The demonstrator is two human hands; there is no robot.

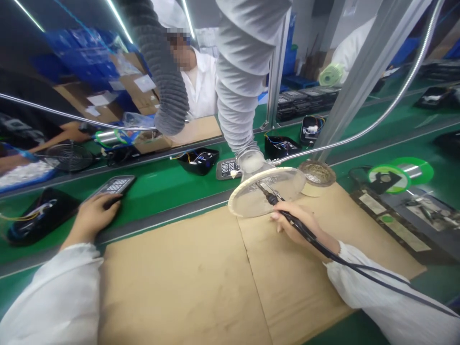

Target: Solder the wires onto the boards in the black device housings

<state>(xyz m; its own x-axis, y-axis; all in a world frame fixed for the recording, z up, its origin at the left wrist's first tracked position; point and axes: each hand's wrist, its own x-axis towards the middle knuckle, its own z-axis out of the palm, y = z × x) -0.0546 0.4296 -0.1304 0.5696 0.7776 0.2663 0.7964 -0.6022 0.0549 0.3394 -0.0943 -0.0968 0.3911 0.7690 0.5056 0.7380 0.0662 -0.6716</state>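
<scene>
My left hand (96, 213) reaches out to the green conveyor belt (161, 191) and rests its fingers on a dark grey panel with a digit display (114, 185); the fingers curl over its near edge. My right hand (295, 224) is closed around a black soldering iron (287, 211) with a cable running back over my sleeve. The iron's tip points up-left, behind a round magnifier lens (268, 191). Brown cardboard (215, 268) covers the bench in front of me.
A grey fume hose (239, 86) hangs over the lens. A tin of brass wool (317, 176) sits right of it, green solder reels (395, 176) further right. Black housings with wires (199, 160) ride the belt. A person in white (201, 81) works opposite.
</scene>
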